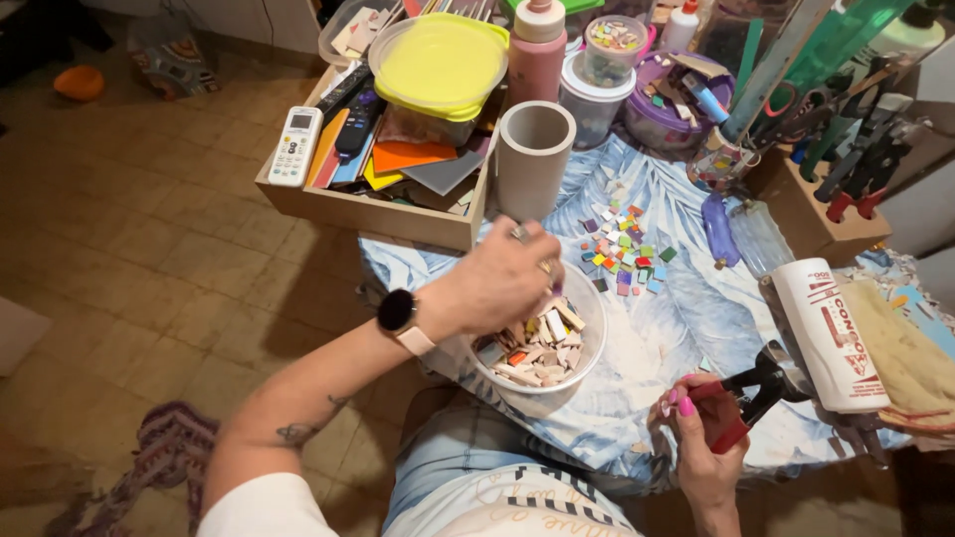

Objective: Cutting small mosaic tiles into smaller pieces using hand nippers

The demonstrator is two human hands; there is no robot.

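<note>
**Picking a tile piece from the tub**

The left hand (502, 278) is down in the clear tub (587, 363) at the near edge of the table (676, 338), fingers curled into the heap of tile pieces (542, 348). They bend around the pieces, but the back of the hand hides the tips, so I cannot tell whether one piece is pinched or the fingers are only stirring through them. A watch (398, 313) sits on that wrist.

The right hand (701, 428) rests at the near edge, right of the tub, closed around the red handles of the nippers (756, 388). The nipper head points toward a white tube (831, 333) lying near the right edge; nothing shows between its blades.

Judging by this, the step in hand is sorting: one hand searches for a piece while the tool waits ready. The next move would call for a firm pinch on a single piece, lifted clear of the heap, then brought to the nipper head, well apart from the tub's rim.

Farther in, toward the middle of the table, a small spread of coloured chips (625, 254) lies on the leaf-print cloth. Behind it stands a grey cylinder (534, 159), touching or just beside a wooden tray (383, 214) of card sheets at the far left corner.
</note>
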